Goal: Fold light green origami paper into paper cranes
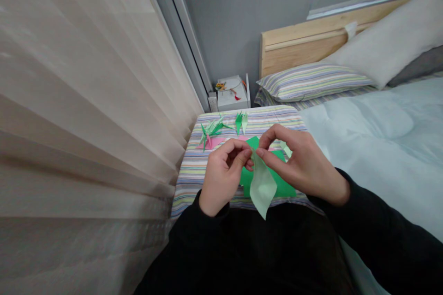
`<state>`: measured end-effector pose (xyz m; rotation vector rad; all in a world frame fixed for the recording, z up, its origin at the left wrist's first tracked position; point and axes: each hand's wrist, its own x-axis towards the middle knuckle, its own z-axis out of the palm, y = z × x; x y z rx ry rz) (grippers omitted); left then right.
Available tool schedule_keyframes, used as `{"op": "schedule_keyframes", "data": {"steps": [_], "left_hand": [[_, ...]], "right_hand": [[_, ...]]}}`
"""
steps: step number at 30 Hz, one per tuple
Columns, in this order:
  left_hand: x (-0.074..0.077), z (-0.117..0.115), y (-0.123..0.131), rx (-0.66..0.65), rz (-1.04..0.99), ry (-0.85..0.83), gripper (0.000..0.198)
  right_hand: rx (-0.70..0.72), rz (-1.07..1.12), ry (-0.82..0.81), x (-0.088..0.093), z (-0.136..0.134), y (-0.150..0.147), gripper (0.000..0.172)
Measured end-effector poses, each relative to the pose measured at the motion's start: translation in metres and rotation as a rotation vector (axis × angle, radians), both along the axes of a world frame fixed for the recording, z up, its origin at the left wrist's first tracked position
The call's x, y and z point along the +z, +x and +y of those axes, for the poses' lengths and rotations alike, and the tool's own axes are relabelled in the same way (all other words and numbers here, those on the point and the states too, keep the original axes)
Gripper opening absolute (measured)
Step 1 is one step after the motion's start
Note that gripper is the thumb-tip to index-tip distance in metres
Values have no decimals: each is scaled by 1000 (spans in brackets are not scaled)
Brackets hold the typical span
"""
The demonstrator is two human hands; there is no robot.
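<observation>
Between my two hands hangs a pale green sheet of origami paper (263,186), partly folded, its lower corner pointing down toward my lap. My left hand (226,170) pinches its top from the left, thumb against curled fingers. From the right, my right hand (301,154) pinches the same top end between thumb and forefinger. Below the hands a darker green paper (285,186) lies flat on the striped cloth (194,179). Folded green paper cranes (212,129) sit in a cluster behind my left hand, over pink paper (216,142). Two narrow folded green pieces (239,121) lie farther back.
A pleated curtain (104,78) runs along the left. At the back stands a small white cabinet (233,97) with colourful small items on top. To the right is a bed with a pale blue quilt (374,129), a striped pillow (314,82) and a wooden headboard (294,50).
</observation>
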<state>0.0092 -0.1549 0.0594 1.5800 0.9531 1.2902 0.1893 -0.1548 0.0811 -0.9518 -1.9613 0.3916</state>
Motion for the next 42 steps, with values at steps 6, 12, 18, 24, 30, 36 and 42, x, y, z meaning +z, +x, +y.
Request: {"op": "schedule_keyframes", "data": {"steps": [6,12,18,24,30,36,42], "left_hand": [[-1,-2,1,90,-40,98,10],[-6,-4,-1,49,-99,87,6],[-3,-4,-2,28,-60,125,4],[-2,-5,2,92,-81,129,8],[-5,-6,4,119,-115,140,8],[-3,-7,5,140,-97,140,11],[1,-10,8,172,-88,173,11]], "right_hand": [[-47,-128,87,0,-6,-3,16],[-34,-113,150,0,-4,-2,10],[6,-129,154,2,-5,-2,11],[-13,-118,128,3,-9,-4,12],[-27,-73,101,3,-9,-5,12],[-45,-65,85,5,-9,-5,13],[-62,-88,89,6,-10,-4,14]]}}
